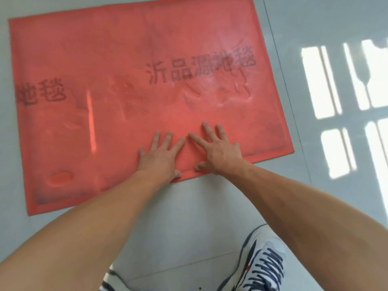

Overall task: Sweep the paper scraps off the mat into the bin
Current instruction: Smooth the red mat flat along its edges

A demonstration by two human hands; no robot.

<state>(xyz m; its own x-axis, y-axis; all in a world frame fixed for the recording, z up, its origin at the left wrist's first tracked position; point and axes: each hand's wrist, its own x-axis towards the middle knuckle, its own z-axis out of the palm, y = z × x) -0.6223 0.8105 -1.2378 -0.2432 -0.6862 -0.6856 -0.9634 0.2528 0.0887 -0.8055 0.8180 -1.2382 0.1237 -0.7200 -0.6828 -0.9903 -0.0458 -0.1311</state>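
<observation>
A glossy pale grey tiled floor (210,206) fills the view, seen from above by a person bending forward. Nearest, at the bottom edge, are two white lace-up trainers with dark stripes: the right trainer (262,267) in full, the left trainer (111,284) only in part. Two bare forearms reach forward from the lower corners. The left hand (161,156) and the right hand (218,150) lie flat, side by side, palms down and fingers spread wide, holding nothing. They press on a large rectangular red mat (105,49) just inside its near edge, closer to its near right corner, thumbs at the edge. The mat has dark printed Chinese characters and shallow creases. Beyond its right edge, bright window light reflects (336,101) off the floor.

No paper scraps can be seen anywhere on the mat, and no bin is in view. Judging from this, the sweeping looks finished or nearly so; whether scraps reached the bin cannot be told.
</observation>
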